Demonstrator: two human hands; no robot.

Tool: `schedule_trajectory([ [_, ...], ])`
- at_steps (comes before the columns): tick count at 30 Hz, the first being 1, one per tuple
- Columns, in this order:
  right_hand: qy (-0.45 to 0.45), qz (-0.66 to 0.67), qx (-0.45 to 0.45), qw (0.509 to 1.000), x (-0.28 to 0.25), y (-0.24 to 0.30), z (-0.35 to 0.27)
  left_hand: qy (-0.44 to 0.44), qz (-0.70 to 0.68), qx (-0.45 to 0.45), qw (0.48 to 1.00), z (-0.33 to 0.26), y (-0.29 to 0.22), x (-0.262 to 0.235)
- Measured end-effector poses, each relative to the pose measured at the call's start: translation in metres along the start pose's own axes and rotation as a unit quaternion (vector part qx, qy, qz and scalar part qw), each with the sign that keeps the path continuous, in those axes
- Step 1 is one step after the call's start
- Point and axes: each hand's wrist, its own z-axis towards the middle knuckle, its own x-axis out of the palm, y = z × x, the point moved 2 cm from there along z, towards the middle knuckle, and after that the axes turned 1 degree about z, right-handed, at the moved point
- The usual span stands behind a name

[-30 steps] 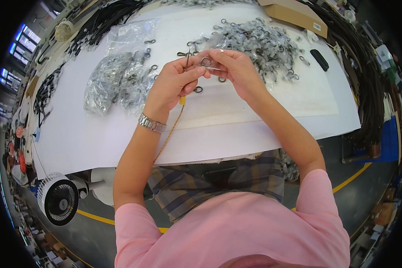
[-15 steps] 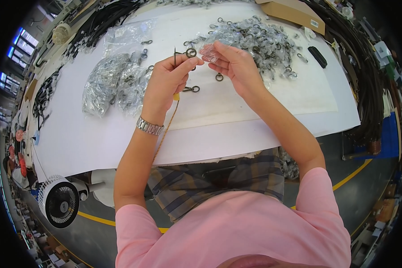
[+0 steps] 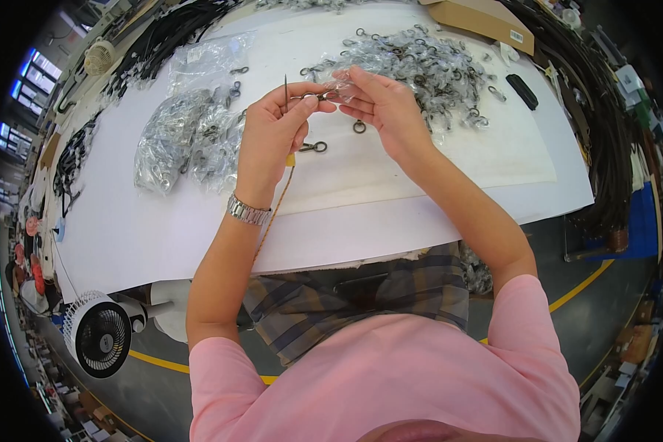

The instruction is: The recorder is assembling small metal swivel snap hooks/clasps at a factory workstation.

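While the person's two hands meet over the desk (image 3: 361,188), a dark clip (image 3: 320,96) is held up between them. The left hand (image 3: 272,131) has its grip pressed together, with thumb and finger pinching the clip. The same hand holds a thin spike (image 3: 286,91), which stands up past the fingers with its point on top. A yellow bit (image 3: 290,159) shows just under that hand, and a thin cord (image 3: 278,200) runs down from it. The right hand (image 3: 390,110) pinches a clear wrap (image 3: 342,88) in its grip, by the right end of the clip. I cannot tell if part of the clip is in the wrap, as it is small and shiny there.

Near the hands, a bare clip (image 3: 314,147) lies on the desk, and a ring (image 3: 359,127) sits to its right, farther back. Behind the right hand is a big heap (image 3: 427,68) of clips in clear plastic. Left of the left hand is a full clear bag (image 3: 163,144). A black case (image 3: 521,92) lies right of the heap, and a brown box (image 3: 482,23) is at the back. A silver watch (image 3: 247,210) is on the left wrist. Down at the lower left is a round fan (image 3: 102,340).
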Motion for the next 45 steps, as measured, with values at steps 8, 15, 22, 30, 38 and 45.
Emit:
schedule_trajectory([
  [8, 0.001, -0.007, -0.03, 1.0, 0.006, -0.004, -0.004, -0.052, 0.024, 0.021, 0.998, -0.002, 0.0, 0.009],
  [15, 0.061, 0.019, -0.023, 0.998, 0.011, -0.006, -0.01, -0.041, 0.076, 0.015, 0.996, -0.005, 0.002, 0.016],
  [22, 0.092, 0.021, -0.023, 0.995, 0.013, -0.009, -0.011, -0.008, 0.062, 0.003, 0.998, -0.005, -0.004, 0.015],
  [30, 0.148, -0.027, -0.01, 0.989, 0.016, 0.0, -0.009, 0.036, -0.018, -0.026, 0.999, 0.004, -0.006, -0.013],
  [38, 0.188, -0.114, 0.024, 0.975, 0.014, 0.001, -0.008, 0.003, 0.068, -0.032, 0.997, 0.002, -0.004, -0.008],
  [45, 0.219, -0.158, 0.056, 0.961, 0.007, 0.017, -0.004, -0.006, 0.032, 0.02, 0.999, 0.003, -0.007, -0.007],
])
